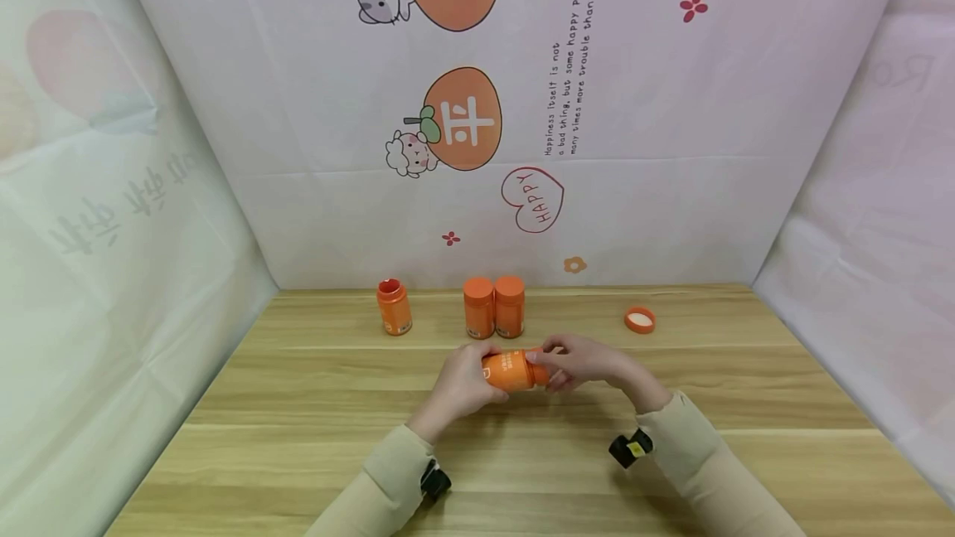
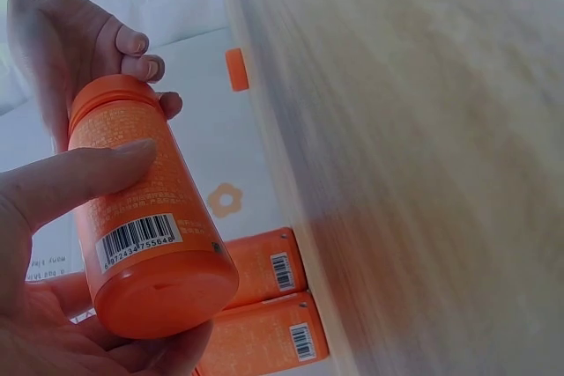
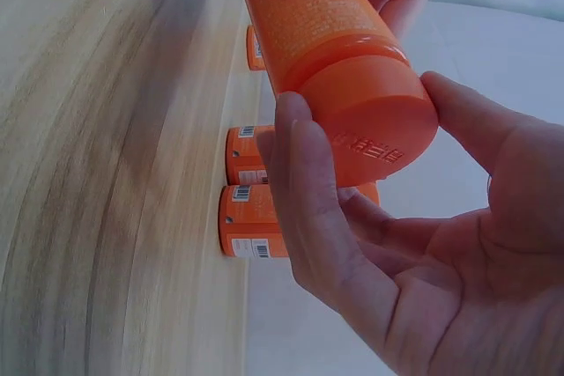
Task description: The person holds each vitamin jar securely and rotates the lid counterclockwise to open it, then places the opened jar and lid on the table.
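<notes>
My left hand (image 1: 461, 379) grips an orange bottle (image 1: 506, 371) round its body and holds it tilted on its side above the table. Its printed text, barcode and base show in the left wrist view. An orange lid (image 3: 366, 116) with raised lettering sits on the bottle's neck, facing right. The right hand (image 1: 584, 360) pinches this lid, thumb on one side and fingers on the other in the right wrist view.
Two capped orange bottles (image 1: 479, 309) stand side by side behind my hands. Further left is an uncapped orange bottle (image 1: 395, 307). A loose orange lid (image 1: 639, 320) lies inside up at the right on the wooden table (image 1: 313, 421). A printed white cloth (image 1: 328, 214) forms the back wall.
</notes>
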A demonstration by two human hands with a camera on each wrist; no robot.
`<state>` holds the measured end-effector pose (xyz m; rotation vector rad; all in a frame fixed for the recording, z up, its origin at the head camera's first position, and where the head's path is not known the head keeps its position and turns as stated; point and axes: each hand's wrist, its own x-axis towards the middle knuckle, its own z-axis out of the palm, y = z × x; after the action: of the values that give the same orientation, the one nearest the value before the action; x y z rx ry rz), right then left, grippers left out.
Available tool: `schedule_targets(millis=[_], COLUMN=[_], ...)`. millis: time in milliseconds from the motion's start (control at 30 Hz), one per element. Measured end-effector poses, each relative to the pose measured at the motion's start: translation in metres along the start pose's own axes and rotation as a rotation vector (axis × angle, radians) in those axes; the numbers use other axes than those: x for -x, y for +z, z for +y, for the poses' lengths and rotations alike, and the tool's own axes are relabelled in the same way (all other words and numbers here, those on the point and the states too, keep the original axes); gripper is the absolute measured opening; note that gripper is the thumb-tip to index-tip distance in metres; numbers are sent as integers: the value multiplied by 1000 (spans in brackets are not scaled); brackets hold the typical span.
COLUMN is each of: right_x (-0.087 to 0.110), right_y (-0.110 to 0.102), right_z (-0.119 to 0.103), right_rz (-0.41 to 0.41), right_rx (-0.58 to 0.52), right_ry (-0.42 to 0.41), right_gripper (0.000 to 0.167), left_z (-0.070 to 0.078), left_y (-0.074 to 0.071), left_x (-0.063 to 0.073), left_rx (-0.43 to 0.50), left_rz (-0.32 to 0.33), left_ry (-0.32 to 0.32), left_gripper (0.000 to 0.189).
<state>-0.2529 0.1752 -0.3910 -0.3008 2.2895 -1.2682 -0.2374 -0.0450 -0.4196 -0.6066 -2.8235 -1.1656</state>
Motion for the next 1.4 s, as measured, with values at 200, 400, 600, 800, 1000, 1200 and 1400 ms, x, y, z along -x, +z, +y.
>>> schedule_targets(millis=[200,400,600,800,1000,1200,1400], right_x=[3,5,6,6,4,4,4], right_y=[-1,-1,0,1,2,5,7], right_z=[-2,-3,-4,-4,1,3,2], right_rz=[-11,-5,-2,18,76,93,112], right_rx=[-18,-37,-38,-31,30,1,14], right_ry=[-41,-73,-106,-135,-187,-221,-242], right_gripper=[55,54,53,54,55,58,60], left_z=[1,1,1,1,0,0,0], left_y=[-1,-1,-1,-1,-1,-1,-1], left_x=[0,1,1,1,0,0,0], left_rx=[11,20,26,29,42,58,60], left_rz=[-7,-8,-10,-8,-11,-11,-13], left_ry=[-9,-8,-5,-12,-22,-29,-34], left_gripper=[52,51,51,51,53,53,53])
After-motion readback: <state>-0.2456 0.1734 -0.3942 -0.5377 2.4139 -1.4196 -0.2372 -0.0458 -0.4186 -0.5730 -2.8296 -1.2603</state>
